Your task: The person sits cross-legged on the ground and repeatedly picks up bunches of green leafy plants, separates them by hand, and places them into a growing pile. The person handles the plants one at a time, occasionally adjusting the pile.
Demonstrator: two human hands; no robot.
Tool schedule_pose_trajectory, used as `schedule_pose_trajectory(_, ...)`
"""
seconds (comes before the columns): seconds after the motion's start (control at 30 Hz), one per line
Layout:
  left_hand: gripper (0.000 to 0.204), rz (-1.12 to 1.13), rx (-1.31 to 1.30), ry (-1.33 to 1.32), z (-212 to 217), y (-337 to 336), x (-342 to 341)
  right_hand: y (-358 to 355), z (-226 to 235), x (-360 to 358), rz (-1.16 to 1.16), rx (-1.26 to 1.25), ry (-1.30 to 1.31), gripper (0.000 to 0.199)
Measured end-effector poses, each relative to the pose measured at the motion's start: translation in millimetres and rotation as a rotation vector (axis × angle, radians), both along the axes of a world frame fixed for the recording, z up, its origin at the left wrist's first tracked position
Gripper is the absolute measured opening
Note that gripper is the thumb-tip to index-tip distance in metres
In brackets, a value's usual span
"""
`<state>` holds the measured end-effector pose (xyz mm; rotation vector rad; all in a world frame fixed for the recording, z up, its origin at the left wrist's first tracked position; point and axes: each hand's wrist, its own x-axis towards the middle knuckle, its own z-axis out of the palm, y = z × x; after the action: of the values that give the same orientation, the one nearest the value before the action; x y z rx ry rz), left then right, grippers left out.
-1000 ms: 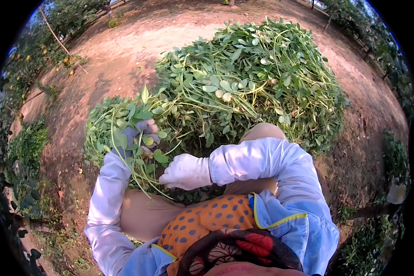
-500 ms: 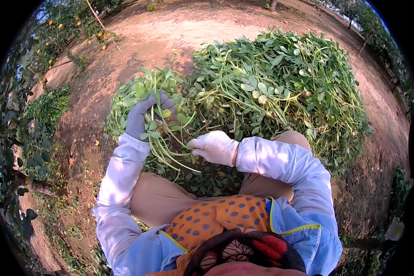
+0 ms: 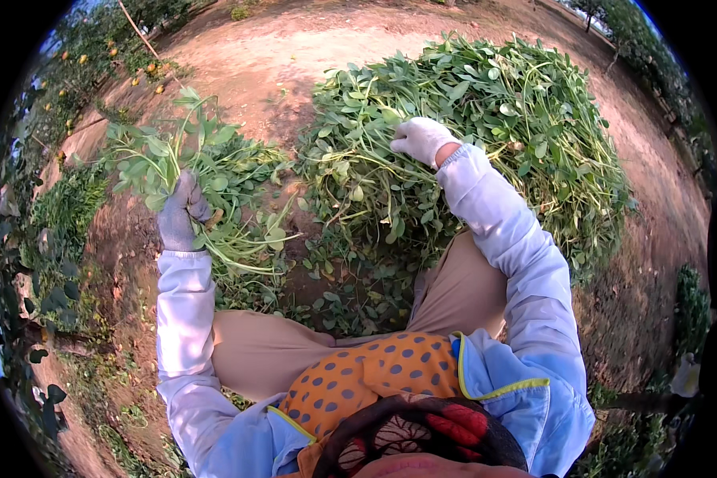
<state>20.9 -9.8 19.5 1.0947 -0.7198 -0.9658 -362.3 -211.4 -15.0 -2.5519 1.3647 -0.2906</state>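
Note:
My left hand (image 3: 185, 213), in a grey glove, is closed around the stems of a bunch of green peanut plants (image 3: 155, 155). Leaves stick up above the fist, and pale stems trail from it to the right. Under and beside it lies a smaller heap of the same plants (image 3: 243, 163). My right hand (image 3: 425, 141), in a white glove, rests at the upper left part of a large heap of peanut plants (image 3: 526, 119). Its fingers are curled down into the stems, and what lies between the fingertips is hidden.
My bent legs in tan trousers (image 3: 271, 338) frame the near side of both heaps. Loose leaves (image 3: 350, 299) are scattered on the ground between them. Bare brown soil (image 3: 295, 48) stretches behind. A tree with orange fruit (image 3: 95, 60) stands at the far left.
My left hand has moved left and nearer with its bunch of peanut plants. My right hand has left the trailing stems and gone up and right onto the large heap.

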Motion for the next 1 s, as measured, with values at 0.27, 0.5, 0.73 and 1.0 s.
schedule_pose_trajectory(0.27, 0.014, -0.041, 0.283, -0.081, -34.1, -6.6, -4.8, 13.1, -54.2, 25.3, 0.045, 0.015, 0.367, 0.03)
schedule_pose_trajectory(0.5, 0.011, -0.118, 0.276, -0.146, -23.7, -8.3, -21.6, 8.2, -22.2, 18.9, -0.065, -0.057, 0.03, 0.021)
schedule_pose_trajectory(0.73, 0.014, -0.108, 0.268, -0.141, -25.9, -11.4, -27.1, 24.0, 13.3, 32.7, 0.156, 0.292, -0.672, 0.015)
schedule_pose_trajectory(1.0, 0.031, -0.201, 0.282, 0.102, -15.9, -9.0, -59.3, 128.8, -9.5, 95.5, 0.586, 0.213, -0.558, 0.015)
